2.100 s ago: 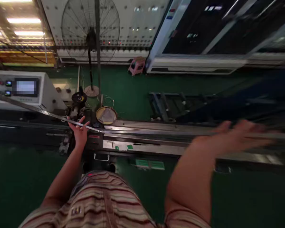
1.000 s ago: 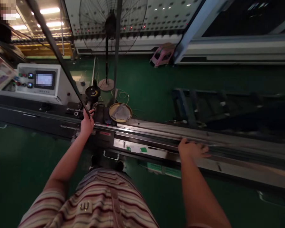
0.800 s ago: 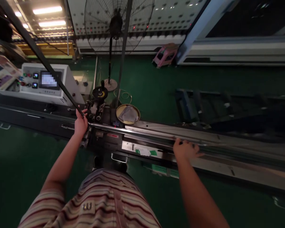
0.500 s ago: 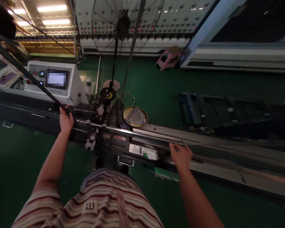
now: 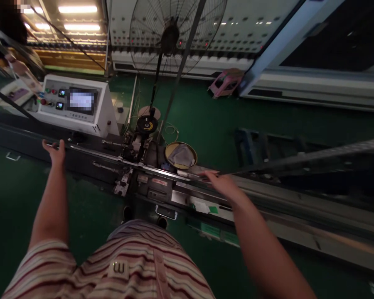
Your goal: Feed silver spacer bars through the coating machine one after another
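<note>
A long, thin metal strip (image 5: 156, 170) runs along the bench and through a dark mechanism with clamps (image 5: 137, 145). My left hand (image 5: 56, 153) is at the strip's left stretch, with its fingers bent around it and the thumb side raised. My right hand (image 5: 222, 182) is closed on the strip to the right of the mechanism, knuckles up. From that hand a grey bar (image 5: 299, 160) slants up to the right; whether it joins the strip is hidden by my fingers. A dark bar (image 5: 12, 101) slants down toward my left hand from the far left.
Behind the bench stand a white control box (image 5: 101, 118) with a screen and a large fan (image 5: 170, 35). A round yellow-rimmed tray (image 5: 195, 160) holds a grey cloth. A pink stool (image 5: 226, 83) and blue racks (image 5: 246, 145) are beyond. Another person (image 5: 11, 25) is at upper left.
My left hand has slid left along the strip. My right hand has moved left and up onto the strip, and a slanting bar now shows at right. The left dark bar sits lower.
</note>
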The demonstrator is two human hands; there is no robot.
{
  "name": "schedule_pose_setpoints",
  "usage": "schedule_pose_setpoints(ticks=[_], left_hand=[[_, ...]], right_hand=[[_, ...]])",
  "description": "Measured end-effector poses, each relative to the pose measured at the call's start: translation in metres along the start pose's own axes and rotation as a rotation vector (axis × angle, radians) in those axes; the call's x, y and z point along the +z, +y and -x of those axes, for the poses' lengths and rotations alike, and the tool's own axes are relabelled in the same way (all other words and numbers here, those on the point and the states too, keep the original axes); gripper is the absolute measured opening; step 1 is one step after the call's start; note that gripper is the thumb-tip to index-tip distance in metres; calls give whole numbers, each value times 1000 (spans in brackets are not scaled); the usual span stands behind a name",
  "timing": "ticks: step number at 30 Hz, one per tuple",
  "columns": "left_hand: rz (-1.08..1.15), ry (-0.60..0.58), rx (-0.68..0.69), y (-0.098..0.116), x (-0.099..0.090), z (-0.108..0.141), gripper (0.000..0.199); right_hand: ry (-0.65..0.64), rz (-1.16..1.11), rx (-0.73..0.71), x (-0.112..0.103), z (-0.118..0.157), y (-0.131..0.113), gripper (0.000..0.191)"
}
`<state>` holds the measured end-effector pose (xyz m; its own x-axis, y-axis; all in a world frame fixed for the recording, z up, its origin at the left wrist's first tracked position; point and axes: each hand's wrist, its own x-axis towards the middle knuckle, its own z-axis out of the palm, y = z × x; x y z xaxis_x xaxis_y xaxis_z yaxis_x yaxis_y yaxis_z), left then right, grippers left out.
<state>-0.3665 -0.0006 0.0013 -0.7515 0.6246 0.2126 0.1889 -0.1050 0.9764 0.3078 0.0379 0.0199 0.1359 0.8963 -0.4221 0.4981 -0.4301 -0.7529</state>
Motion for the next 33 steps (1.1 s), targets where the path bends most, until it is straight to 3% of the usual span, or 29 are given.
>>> schedule_pose_setpoints(ticks=[2,4,8,10,12,15,19,22,25,27,29,33], left_hand=[[-95,82,-13,-21,0,38,66],[-96,20,-31,-45,3,90,48],[-45,-50,-174,-82,1,192,43],[-26,-25,-239,-90,-5,223,44],[-18,-5,-271,-93,-12,236,46],[-44,-13,-258,-90,-22,235,46],[-82,-49,-222,-78,-29,214,46],[-17,-54,-265,-70,-19,192,45],[58,-29,-322,-67,4,164,49],[104,10,-371,-65,22,143,57],[156,38,-432,-58,39,124,61],[314,-43,-466,-27,71,111,66]], right_hand=[[-82,22,-42,23,-2,-16,26],[-129,38,-105,46,-5,-29,28],[-182,162,-241,90,-7,-57,33],[-213,236,-301,112,-7,-74,35],[-238,306,-355,133,-5,-92,36],[-246,364,-401,166,-3,-119,36],[-251,384,-421,213,-1,-150,37],[-263,378,-448,249,-1,-171,39],[-285,281,-454,277,-2,-188,39],[-293,223,-451,283,-2,-196,39],[-301,164,-437,275,0,-201,40],[-350,-65,-357,229,14,-196,34]])
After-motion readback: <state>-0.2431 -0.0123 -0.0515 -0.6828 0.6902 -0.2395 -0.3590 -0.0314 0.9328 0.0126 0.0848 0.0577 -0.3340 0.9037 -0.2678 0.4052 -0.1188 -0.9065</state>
